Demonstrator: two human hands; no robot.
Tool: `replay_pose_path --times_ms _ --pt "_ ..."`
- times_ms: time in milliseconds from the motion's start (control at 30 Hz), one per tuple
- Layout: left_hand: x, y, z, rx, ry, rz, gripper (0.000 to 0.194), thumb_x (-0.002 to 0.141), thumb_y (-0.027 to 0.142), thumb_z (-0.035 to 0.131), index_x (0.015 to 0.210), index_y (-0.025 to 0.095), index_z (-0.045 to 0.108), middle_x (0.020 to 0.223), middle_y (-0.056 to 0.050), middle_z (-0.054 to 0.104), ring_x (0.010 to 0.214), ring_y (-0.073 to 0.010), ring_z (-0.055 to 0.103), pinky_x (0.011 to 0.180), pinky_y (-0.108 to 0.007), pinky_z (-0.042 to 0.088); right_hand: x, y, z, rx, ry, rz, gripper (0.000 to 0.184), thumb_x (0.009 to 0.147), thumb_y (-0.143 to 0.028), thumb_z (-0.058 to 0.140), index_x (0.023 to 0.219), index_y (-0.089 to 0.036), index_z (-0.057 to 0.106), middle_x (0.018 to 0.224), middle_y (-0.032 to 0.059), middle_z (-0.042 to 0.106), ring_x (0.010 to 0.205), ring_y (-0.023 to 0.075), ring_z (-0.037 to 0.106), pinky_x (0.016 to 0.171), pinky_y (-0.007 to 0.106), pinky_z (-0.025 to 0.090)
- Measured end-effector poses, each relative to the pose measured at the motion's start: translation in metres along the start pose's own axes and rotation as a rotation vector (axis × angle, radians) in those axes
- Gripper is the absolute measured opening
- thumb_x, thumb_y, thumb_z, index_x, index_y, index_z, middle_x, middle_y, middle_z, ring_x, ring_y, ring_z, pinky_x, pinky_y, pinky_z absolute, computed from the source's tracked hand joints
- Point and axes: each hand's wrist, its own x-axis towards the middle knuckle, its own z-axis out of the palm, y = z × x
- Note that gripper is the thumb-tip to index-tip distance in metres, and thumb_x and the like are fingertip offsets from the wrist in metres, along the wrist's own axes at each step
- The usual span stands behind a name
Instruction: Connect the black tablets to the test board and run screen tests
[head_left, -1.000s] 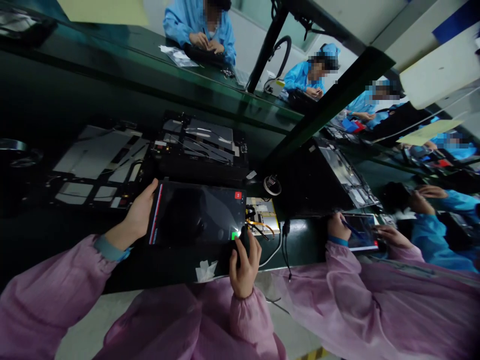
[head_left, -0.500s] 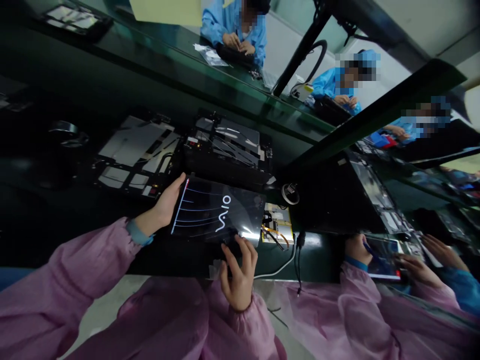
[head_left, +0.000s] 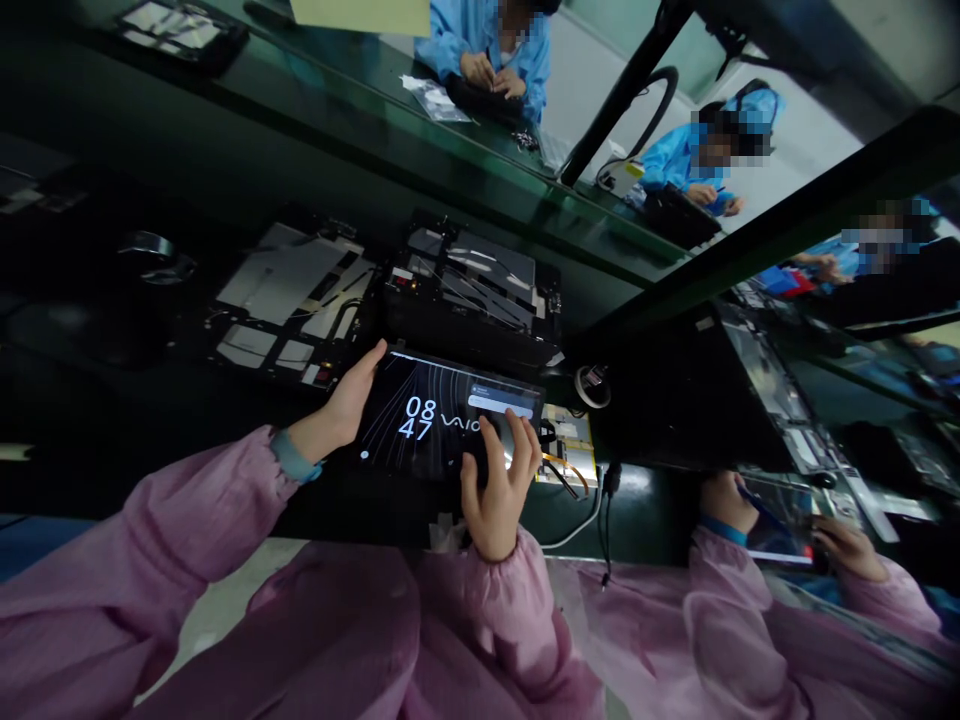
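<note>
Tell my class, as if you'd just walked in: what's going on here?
Someone in pink sleeves holds a tablet with the left hand, the right hand spread over its lit screen, which reads 08:47. Two dark-and-grey units lie beyond it. To the right, a co-worker handles another device.

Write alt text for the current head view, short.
A person's left hand holds one end of a lit tablet showing 08 47 and VAIO, while the right hand is spread over the other end. Behind it, two black units with gray parts sit on a dark bench; to the right, a pink-sleeved co-worker handles another screen.
</note>
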Motion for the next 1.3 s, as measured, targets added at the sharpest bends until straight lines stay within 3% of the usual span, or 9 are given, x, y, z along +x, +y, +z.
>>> replay_pose_path --times_ms 133,267,333,433,600,767,933,1167,1300 --pt "0.0 0.001 0.001 -0.017 -0.004 -0.029 0.042 0.089 0.048 0.053 0.11 0.015 0.068 0.087 -0.009 0.075 0.077 -0.0276 0.072 0.074 -0.042 0.059 -0.04 0.01 -0.008 0.032 -0.007 0.052 0.042 0.093 -0.021 0.048 0.134 -0.026 0.053 0.14 0.0109 0.044 0.133 0.0312 0.035 0.105 0.059 0.038" --pt "0.0 0.001 0.001 -0.029 -0.026 -0.033 0.043 0.09 0.048 0.051 0.112 0.015 0.068 0.087 -0.01 0.075 0.077 -0.0275 0.072 0.075 -0.042 0.059 -0.07 0.012 -0.012 0.013 -0.11 0.016 0.04 0.09 -0.021 0.051 0.128 -0.029 0.058 0.144 0.0092 0.04 0.134 0.0337 0.034 0.102 0.06 0.039" --pt "-0.001 0.001 0.001 -0.022 -0.038 -0.026 0.044 0.09 0.048 0.05 0.113 0.015 0.068 0.088 -0.01 0.075 0.078 -0.0276 0.072 0.077 -0.043 0.058 -0.068 0.008 -0.01 -0.036 -0.159 -0.013 0.039 0.09 -0.023 0.053 0.128 -0.03 0.059 0.15 0.0077 0.034 0.136 0.0363 0.03 0.103 0.062 0.037" --pt "-0.003 0.001 0.003 0.001 -0.041 -0.032 0.046 0.09 0.05 0.048 0.114 0.015 0.067 0.089 -0.011 0.075 0.079 -0.0281 0.072 0.077 -0.043 0.058 -0.043 0.003 -0.005 -0.091 -0.125 0.001 0.044 0.091 -0.028 0.054 0.135 -0.028 0.053 0.154 0.0093 0.027 0.14 0.038 0.023 0.105 0.064 0.033" --pt "-0.005 0.002 0.004 0.021 -0.023 -0.017 0.047 0.09 0.049 0.049 0.114 0.013 0.067 0.091 -0.012 0.075 0.079 -0.0284 0.072 0.078 -0.043 0.058 -0.01 0.001 -0.005 -0.022 -0.013 0.0 0.051 0.093 -0.026 0.049 0.143 -0.025 0.041 0.148 0.0129 0.034 0.139 0.0339 0.028 0.106 0.062 0.035" --pt "-0.002 0.0 0.0 0.015 -0.096 -0.027 0.049 0.088 0.051 0.051 0.116 0.014 0.067 0.091 -0.012 0.075 0.082 -0.0306 0.072 0.081 -0.045 0.058 -0.042 0.006 -0.01 0.054 -0.008 0.016 0.045 0.092 -0.019 0.048 0.137 -0.027 0.048 0.14 0.011 0.044 0.133 0.0308 0.037 0.104 0.058 0.039" --pt "-0.002 0.001 0.0 0.007 -0.114 -0.04 0.05 0.091 0.051 0.046 0.116 0.012 0.066 0.091 -0.013 0.075 0.084 -0.03 0.072 0.083 -0.045 0.057 -0.076 0.007 -0.013 0.056 -0.08 0.032 0.04 0.09 -0.017 0.049 0.129 -0.026 0.056 0.139 0.0114 0.043 0.131 0.0319 0.038 0.102 0.058 0.042" --pt "-0.002 0.0 0.001 0.029 -0.155 -0.015 0.052 0.091 0.052 0.046 0.116 0.011 0.066 0.09 -0.012 0.075 0.081 -0.0284 0.072 0.082 -0.044 0.057 -0.061 -0.003 -0.008 0.032 -0.096 -0.051 0.038 0.09 -0.017 0.051 0.126 -0.024 0.06 0.143 0.0101 0.041 0.134 0.0328 0.034 0.103 0.056 0.04" --pt "-0.004 0.001 0.002 0.02 -0.091 -0.02 0.051 0.091 0.051 0.046 0.114 0.011 0.067 0.087 -0.011 0.076 0.085 -0.0283 0.072 0.082 -0.043 0.057 -0.054 -0.006 -0.012 0.037 -0.082 -0.073 0.037 0.09 -0.018 0.051 0.126 -0.023 0.059 0.144 0.011 0.041 0.135 0.0336 0.034 0.104 0.057 0.039"
